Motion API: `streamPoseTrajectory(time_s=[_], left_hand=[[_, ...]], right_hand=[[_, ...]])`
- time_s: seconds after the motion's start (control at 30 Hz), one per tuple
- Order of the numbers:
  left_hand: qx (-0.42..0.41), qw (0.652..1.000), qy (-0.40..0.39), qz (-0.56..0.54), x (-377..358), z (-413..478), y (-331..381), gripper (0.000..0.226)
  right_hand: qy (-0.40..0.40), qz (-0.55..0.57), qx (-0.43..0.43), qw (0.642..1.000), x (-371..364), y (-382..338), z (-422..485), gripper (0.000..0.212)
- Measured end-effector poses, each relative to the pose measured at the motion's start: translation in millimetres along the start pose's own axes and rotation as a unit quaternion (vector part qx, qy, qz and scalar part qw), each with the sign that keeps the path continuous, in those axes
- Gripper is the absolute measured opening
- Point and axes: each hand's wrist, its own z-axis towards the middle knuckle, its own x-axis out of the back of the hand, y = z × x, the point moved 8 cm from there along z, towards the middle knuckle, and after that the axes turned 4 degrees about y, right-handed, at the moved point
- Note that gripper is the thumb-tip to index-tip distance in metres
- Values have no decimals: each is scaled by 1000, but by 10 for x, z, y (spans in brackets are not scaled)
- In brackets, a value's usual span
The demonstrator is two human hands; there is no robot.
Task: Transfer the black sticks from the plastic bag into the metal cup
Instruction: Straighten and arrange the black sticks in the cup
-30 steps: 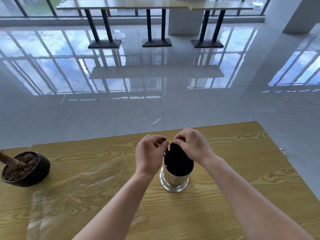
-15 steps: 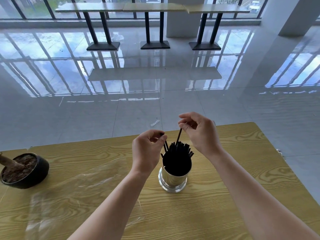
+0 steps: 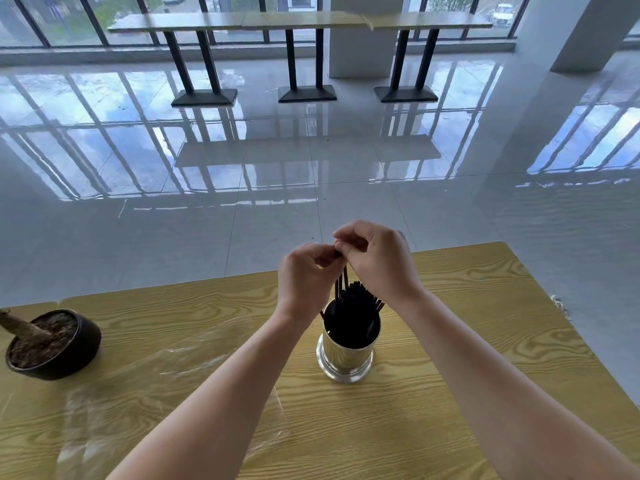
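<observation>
A shiny metal cup (image 3: 344, 358) stands on the wooden table (image 3: 467, 358), packed with several black sticks (image 3: 358, 306) that poke above its rim. Both hands hover just over the cup, fingertips meeting. My left hand (image 3: 304, 282) and my right hand (image 3: 379, 263) pinch the top ends of a few raised black sticks whose lower ends stay in the cup. The clear plastic bag (image 3: 166, 386) lies flat and crumpled on the table to the left, under my left forearm.
A black pot (image 3: 55, 344) of soil with a stub of plant stem sits at the table's left edge. Beyond the far table edge is glossy tiled floor, with high tables (image 3: 298, 22) along the windows.
My right hand rose with a stick, then came in toward my left hand. Both hands now meet above the cup on the raised sticks. The camera has tilted slightly.
</observation>
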Motion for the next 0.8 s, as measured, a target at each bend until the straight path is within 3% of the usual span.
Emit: streamPoseTrajectory(time_s=[0.2,0.4,0.8], left_hand=[[0,1000,21,-24,133,23,65,10],[38,989,101,-102,673,91,113,17],[165,908,236,-305,1284,-125,-258,2]], right_hand=[[-4,74,-33,997,48,92,5,16],[13,165,-145,976,143,569,-283,13],[-28,217,-237,947,-265,720,-894,16]])
